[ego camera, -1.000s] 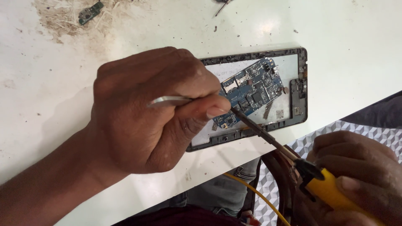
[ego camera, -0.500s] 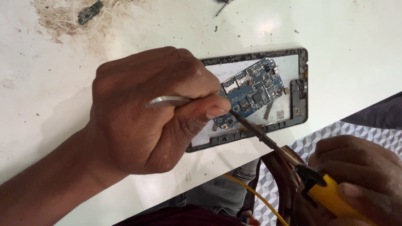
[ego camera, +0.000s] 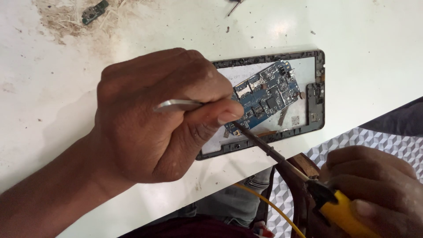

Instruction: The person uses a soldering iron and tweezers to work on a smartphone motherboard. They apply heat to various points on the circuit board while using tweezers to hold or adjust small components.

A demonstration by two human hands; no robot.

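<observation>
Near the front edge of the white table [ego camera: 361,66] lies an opened phone frame [ego camera: 320,88], its long lower side almost parallel to that edge and close to it. Inside the frame sits a blue circuit board [ego camera: 269,94], tilted. Over the frame's left end, the left hand [ego camera: 154,119] is closed, thumb and fingers pinching silver tweezers [ego camera: 176,105] whose tips are hidden behind the thumb. Below and right of the frame, off the table edge, the right hand [ego camera: 379,194] is wrapped around the yellow handle of a soldering iron [ego camera: 282,158]; its dark shaft crosses the frame's lower rim and its tip meets the board's lower left corner. Beyond the frame's far side the tabletop is bare; a small green board piece [ego camera: 94,11] lies well away at upper left
</observation>
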